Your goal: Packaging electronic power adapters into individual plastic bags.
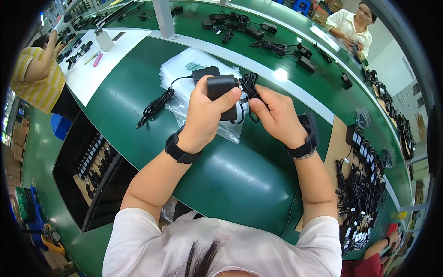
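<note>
My left hand (206,108) is closed round a black power adapter (221,87), held over the green table (230,171). Just right of it, my right hand (278,115) pinches the adapter's bundled black cable (249,83), whose coils hang beside the adapter. Below both hands lies a stack of clear plastic bags (177,69). A second adapter (205,72) rests on the bags, partly hidden by my left hand; its bundled cable (158,108) lies on the table to the left. Each wrist wears a black band.
Many adapters with bundled cables (360,184) crowd a brown board at the right. More adapters (304,64) lie across the far bench. A black bin (83,184) holding adapters stands left. A bottle (104,39) sits on white paper. Other people work at far left, far right and lower right.
</note>
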